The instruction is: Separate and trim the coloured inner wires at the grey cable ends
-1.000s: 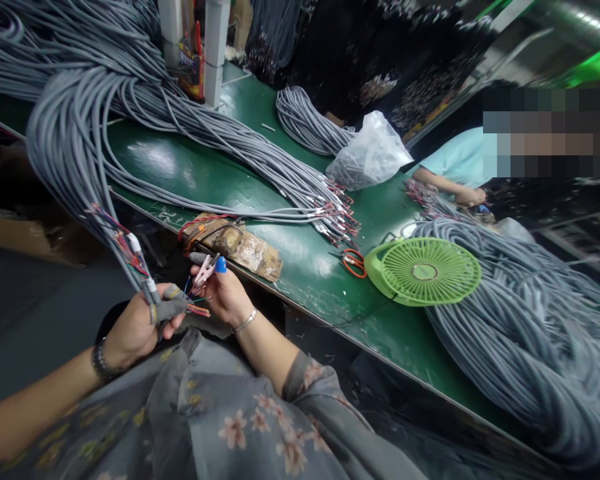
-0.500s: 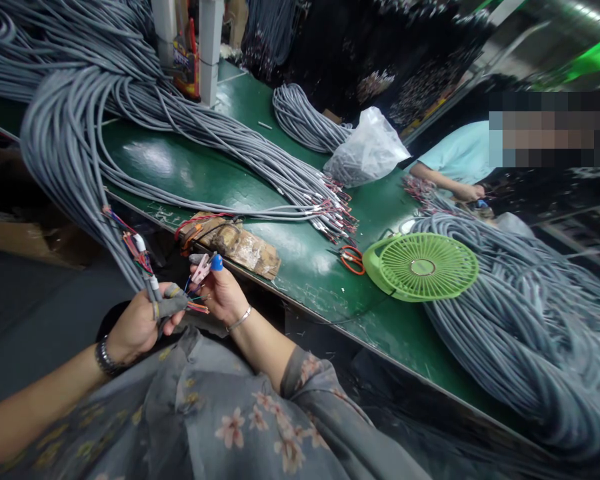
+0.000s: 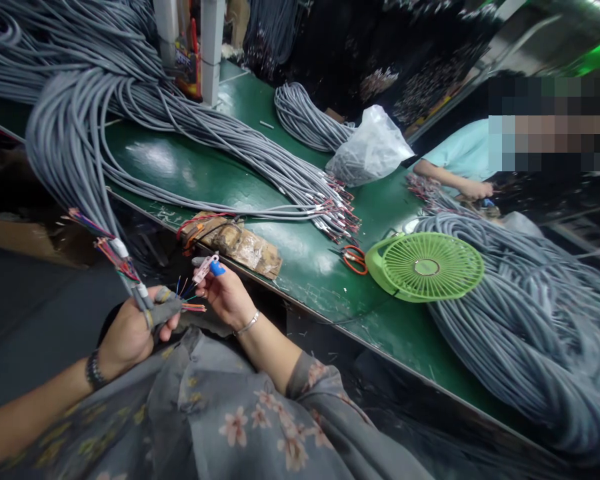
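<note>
My left hand [image 3: 130,333], with grey covers on its fingers, is closed around the end of a grey cable [image 3: 143,298]. Thin coloured wires [image 3: 194,307] stick out of its grip to the right, some orange and red, others dark blue and green. My right hand [image 3: 227,299], its thumb wrapped in blue, pinches a small pale pink tool [image 3: 206,268] with holes, just above those wires. The tool's exact kind is unclear. Beside my left hand, other cable ends with bare coloured wires [image 3: 111,253] hang loose off the table edge.
Bundles of grey cables [image 3: 220,127] lie over the green table [image 3: 300,257]. A worn wooden block [image 3: 253,247] sits at its edge, near orange-handled scissors [image 3: 355,260], a green fan [image 3: 425,267] and a plastic bag [image 3: 373,147]. Another person's arm [image 3: 450,179] works at the right.
My left hand has shifted slightly left and down with the cable, drawing the wires away from the pink tool. The wires now fan out between the hands. Loose cable ends swung left.
</note>
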Action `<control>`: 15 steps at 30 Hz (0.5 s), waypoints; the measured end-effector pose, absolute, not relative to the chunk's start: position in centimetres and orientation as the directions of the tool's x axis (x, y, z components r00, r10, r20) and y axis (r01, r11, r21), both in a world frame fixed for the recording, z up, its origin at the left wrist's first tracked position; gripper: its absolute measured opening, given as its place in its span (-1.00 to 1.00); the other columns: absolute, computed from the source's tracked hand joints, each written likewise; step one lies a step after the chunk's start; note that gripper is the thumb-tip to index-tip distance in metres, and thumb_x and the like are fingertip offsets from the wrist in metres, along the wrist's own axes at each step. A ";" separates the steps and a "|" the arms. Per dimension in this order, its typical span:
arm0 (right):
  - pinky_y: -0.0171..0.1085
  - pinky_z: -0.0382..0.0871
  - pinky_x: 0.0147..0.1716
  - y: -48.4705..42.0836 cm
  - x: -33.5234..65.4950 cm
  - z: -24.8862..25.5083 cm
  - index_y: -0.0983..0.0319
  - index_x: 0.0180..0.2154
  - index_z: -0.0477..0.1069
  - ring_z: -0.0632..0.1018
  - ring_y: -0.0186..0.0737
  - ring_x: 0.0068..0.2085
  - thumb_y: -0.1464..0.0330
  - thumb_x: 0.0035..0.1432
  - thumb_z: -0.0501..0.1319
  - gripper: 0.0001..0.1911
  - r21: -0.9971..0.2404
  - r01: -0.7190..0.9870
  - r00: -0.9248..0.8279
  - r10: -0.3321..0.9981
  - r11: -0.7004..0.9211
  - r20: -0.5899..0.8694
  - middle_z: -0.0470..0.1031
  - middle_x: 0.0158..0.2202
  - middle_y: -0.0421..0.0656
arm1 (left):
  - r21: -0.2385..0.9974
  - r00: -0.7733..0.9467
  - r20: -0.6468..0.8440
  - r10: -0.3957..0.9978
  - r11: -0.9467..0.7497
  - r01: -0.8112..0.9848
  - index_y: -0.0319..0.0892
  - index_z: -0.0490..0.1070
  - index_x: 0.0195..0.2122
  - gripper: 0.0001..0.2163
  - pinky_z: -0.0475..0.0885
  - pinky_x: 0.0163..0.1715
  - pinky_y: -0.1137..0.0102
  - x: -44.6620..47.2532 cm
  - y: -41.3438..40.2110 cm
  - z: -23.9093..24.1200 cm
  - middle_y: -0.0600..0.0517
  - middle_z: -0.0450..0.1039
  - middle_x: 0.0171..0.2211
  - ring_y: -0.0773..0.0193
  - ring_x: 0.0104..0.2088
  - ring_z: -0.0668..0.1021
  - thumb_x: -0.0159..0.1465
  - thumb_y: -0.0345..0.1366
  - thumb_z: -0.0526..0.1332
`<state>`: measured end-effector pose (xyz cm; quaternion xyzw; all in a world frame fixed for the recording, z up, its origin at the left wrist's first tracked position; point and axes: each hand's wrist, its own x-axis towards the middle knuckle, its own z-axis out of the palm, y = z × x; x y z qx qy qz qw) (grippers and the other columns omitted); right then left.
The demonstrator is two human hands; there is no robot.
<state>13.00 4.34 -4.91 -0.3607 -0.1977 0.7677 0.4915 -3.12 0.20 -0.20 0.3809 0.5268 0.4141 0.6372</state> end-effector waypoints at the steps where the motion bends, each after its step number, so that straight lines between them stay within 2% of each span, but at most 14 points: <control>1: -0.40 0.44 -0.43 4.3 12.9 -5.0 0.23 -0.32 0.54 0.47 -0.35 -0.41 0.11 0.27 0.45 -0.68 -0.655 -0.614 -0.259 0.897 -0.440 -0.359 0.58 -0.36 -0.18 | 0.923 0.107 -0.351 0.930 0.363 -0.125 -0.13 0.42 -0.67 -0.72 0.14 -0.72 0.46 -3.1 0.3 -0.2 0.08 0.38 -0.72 0.42 -0.72 0.29 -0.08 -0.12 0.47; 6: -0.40 0.43 -0.44 4.7 12.7 -5.1 0.21 -0.30 0.54 0.49 -0.33 -0.41 0.03 0.26 0.45 -0.62 -0.627 -0.631 -0.241 0.884 -0.457 -0.401 0.59 -0.37 -0.19 | 0.919 0.101 -0.364 0.926 0.374 -0.125 -0.13 0.43 -0.70 -0.73 0.15 -0.71 0.47 -2.7 0.6 -0.4 0.08 0.37 -0.73 0.43 -0.73 0.30 -0.10 -0.13 0.46; 15: -0.38 0.46 -0.41 4.6 13.2 -5.2 0.22 -0.25 0.59 0.56 -0.31 -0.37 0.12 0.30 0.44 -0.71 -0.563 -0.669 -0.293 0.869 -0.484 -0.399 0.65 -0.30 -0.16 | 0.897 0.123 -0.401 0.908 0.417 -0.148 -0.13 0.42 -0.70 -0.72 0.13 -0.71 0.48 -2.8 1.0 -0.7 0.11 0.35 -0.74 0.45 -0.74 0.28 -0.10 -0.13 0.47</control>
